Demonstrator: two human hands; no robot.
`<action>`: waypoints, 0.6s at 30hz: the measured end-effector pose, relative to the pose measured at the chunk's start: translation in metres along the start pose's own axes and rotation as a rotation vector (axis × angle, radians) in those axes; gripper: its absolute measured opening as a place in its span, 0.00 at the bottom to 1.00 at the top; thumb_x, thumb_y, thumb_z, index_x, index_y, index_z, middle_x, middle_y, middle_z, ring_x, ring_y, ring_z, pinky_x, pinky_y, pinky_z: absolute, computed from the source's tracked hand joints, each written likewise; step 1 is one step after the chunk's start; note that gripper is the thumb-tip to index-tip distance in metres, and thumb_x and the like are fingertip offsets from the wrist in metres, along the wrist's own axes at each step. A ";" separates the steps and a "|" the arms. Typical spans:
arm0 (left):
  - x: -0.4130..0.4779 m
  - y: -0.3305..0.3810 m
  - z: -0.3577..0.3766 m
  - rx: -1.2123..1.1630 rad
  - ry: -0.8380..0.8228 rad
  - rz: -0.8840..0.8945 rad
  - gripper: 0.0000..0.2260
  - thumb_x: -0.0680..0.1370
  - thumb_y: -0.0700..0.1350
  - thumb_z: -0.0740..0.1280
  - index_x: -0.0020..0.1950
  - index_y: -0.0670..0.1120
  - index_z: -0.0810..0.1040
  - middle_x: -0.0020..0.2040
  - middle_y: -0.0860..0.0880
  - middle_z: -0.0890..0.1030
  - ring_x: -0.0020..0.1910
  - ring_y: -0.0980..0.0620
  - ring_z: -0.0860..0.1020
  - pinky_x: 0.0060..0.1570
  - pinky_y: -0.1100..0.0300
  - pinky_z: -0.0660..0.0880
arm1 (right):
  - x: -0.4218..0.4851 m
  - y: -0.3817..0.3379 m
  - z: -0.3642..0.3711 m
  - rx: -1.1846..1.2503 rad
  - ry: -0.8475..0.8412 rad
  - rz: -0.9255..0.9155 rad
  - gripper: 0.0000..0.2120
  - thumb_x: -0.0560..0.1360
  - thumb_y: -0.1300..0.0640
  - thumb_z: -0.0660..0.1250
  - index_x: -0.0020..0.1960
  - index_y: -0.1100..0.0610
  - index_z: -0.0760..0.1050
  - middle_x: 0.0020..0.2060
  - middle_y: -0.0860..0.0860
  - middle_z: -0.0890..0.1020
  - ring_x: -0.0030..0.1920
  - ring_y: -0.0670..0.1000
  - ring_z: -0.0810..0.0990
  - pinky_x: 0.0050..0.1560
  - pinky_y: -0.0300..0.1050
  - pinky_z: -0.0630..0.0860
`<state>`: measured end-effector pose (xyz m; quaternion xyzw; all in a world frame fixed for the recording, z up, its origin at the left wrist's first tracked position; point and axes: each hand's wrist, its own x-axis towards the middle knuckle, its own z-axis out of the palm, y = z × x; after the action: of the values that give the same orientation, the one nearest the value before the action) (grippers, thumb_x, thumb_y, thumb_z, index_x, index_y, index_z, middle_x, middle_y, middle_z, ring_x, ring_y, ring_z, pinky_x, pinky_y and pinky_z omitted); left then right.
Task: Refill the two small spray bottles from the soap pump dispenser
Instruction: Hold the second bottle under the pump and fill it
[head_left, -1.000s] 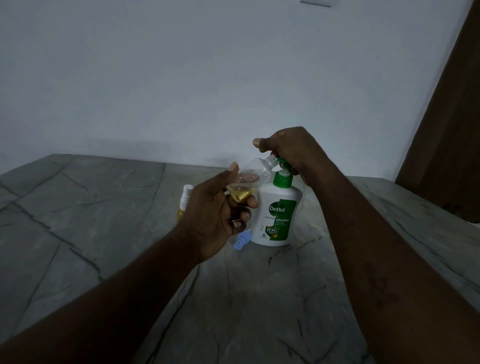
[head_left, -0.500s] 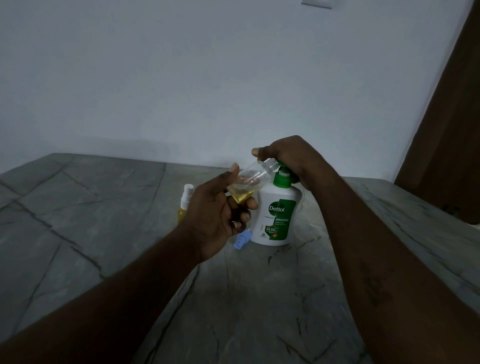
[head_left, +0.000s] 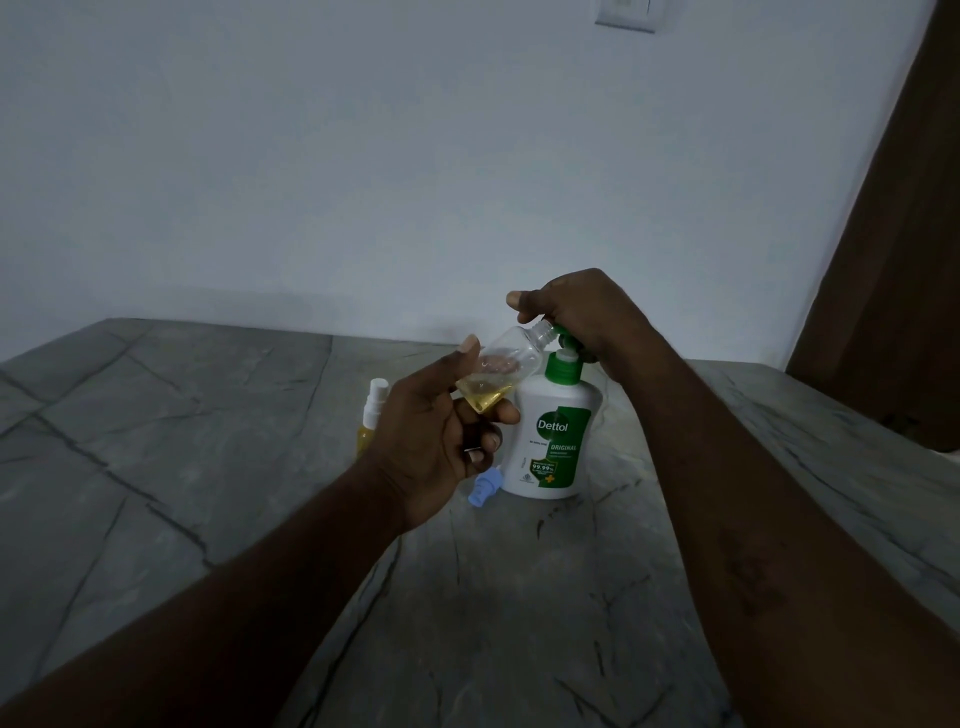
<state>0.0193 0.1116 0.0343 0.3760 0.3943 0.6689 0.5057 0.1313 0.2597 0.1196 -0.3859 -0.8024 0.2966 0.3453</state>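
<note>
Your left hand (head_left: 436, 441) curls its fingers round the base of the uncapped spray bottle (head_left: 501, 366), tilted with its neck at the nozzle of the soap pump dispenser (head_left: 556, 436). Your right hand (head_left: 579, 312) grips the pump head from above. The second spray bottle (head_left: 371, 415) stands just behind your left hand on the table (head_left: 208, 415).

Holds tilted, uncapped spray bottle (head_left: 506, 364) in left hand (head_left: 431, 441) at spout of Dettol dispenser (head_left: 558, 441), grips its pump with right hand (head_left: 584, 312).
</note>
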 end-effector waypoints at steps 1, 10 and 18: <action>0.000 0.000 0.000 0.001 0.003 0.000 0.26 0.79 0.60 0.62 0.67 0.41 0.79 0.37 0.45 0.80 0.29 0.52 0.71 0.29 0.61 0.63 | 0.001 0.001 0.001 0.001 -0.002 0.010 0.14 0.74 0.43 0.74 0.42 0.55 0.85 0.30 0.47 0.76 0.29 0.46 0.72 0.32 0.41 0.67; 0.000 -0.002 -0.002 -0.005 0.013 -0.013 0.27 0.78 0.61 0.63 0.67 0.41 0.78 0.37 0.45 0.79 0.29 0.52 0.72 0.29 0.61 0.65 | 0.004 0.010 0.007 0.054 -0.044 0.084 0.13 0.70 0.44 0.77 0.38 0.53 0.84 0.40 0.51 0.83 0.35 0.49 0.77 0.36 0.43 0.71; 0.000 -0.001 -0.001 0.004 -0.010 -0.004 0.28 0.74 0.61 0.63 0.66 0.43 0.79 0.37 0.45 0.80 0.30 0.52 0.72 0.30 0.61 0.66 | 0.002 -0.002 0.002 -0.049 0.022 -0.062 0.18 0.76 0.43 0.72 0.47 0.59 0.87 0.38 0.50 0.81 0.38 0.49 0.76 0.44 0.45 0.72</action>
<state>0.0185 0.1119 0.0334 0.3795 0.3937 0.6653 0.5083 0.1280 0.2595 0.1201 -0.3722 -0.8173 0.2617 0.3535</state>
